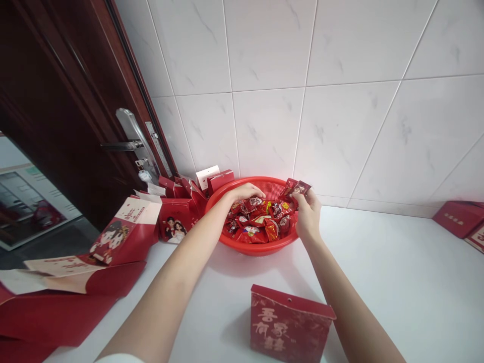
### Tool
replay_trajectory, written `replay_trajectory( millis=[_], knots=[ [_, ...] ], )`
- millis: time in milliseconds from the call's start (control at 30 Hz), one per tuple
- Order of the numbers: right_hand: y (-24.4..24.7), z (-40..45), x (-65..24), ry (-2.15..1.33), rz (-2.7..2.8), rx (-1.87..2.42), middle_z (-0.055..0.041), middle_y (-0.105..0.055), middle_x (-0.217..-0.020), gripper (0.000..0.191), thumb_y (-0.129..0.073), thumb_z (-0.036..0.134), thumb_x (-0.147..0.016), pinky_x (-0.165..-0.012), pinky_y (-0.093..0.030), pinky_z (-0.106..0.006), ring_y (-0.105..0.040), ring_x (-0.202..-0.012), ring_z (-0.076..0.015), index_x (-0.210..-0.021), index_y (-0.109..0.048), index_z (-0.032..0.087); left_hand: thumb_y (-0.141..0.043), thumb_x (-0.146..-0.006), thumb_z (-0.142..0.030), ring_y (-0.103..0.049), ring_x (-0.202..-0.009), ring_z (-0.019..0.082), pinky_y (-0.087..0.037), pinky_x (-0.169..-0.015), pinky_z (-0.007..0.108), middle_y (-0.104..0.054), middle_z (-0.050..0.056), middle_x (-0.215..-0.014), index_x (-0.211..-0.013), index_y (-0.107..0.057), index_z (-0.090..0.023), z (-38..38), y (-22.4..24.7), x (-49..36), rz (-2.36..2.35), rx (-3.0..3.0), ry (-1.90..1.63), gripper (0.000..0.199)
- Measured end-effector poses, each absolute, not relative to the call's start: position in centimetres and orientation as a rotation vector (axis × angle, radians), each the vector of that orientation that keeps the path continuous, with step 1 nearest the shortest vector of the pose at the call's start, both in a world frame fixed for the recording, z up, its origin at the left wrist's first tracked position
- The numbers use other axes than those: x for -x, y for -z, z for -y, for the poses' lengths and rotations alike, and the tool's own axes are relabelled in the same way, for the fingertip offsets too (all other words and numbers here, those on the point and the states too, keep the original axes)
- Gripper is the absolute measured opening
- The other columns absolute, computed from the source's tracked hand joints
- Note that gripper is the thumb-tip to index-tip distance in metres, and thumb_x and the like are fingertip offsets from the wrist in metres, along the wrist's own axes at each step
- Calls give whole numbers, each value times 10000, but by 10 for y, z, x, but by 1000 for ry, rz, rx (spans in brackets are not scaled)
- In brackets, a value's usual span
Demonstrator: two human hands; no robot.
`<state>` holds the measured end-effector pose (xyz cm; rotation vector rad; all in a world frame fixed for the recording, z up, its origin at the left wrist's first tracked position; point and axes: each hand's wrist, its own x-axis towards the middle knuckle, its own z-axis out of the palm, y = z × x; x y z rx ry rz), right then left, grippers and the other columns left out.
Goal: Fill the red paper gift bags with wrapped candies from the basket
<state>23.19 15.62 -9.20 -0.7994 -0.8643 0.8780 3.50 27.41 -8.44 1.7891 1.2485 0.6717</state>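
Note:
A red plastic basket (260,247) with perforated sides stands on the white tabletop, holding a heap of red wrapped candies (260,222). My left hand (247,191) reaches over the basket's left side, its fingers curled at a small dark red candy packet (254,202) with pale characters. At the right rim, my right hand (309,214) pinches a few dark red candy packets (298,188) above the heap. Between my forearms, near the front, stands a dark red gift box (289,322) with pale lettering and a raised top flap.
Red gift boxes and unfolded cartons (124,227) crowd the left side. Another red box (459,219) lies at the far right edge. A tiled wall (272,126) rises behind the white table (393,272). On the left is a dark wooden door with a metal handle (132,143).

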Motion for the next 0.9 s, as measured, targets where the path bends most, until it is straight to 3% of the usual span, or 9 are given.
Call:
replay_trajectory(
  millis=[267,633,900],
  knots=[
    [90,-156,-231,-878,853,795,36,-593,-652,167,-660,322,-644,-556,-374,-258,-469,-603,-125,-744,-605,200,-693,-641,-188,-691,-799,197,-521,-825,296,-774,20,-714,-646,-797,-200,-274,86,-31,-1272,-1818,-659,105],
    [91,-156,-232,-874,860,794,30,-606,-670,163,-657,330,-650,-551,-384,-249,-473,-611,-125,-747,-610,208,-755,-591,-191,-698,-804,201,-515,-792,287,-790,22,-755,-669,-801,-198,-275,86,-28,-1288,-1846,-632,91],
    [89,-154,-232,-895,851,797,41,-559,-629,148,-648,336,-653,-537,-369,-254,-442,-588,-122,-721,-600,214,-664,-709,-280,-717,-807,211,-519,-779,295,-785,46,-753,-676,-766,-192,-270,81,-34,-1329,-1699,-680,140]
  ],
)
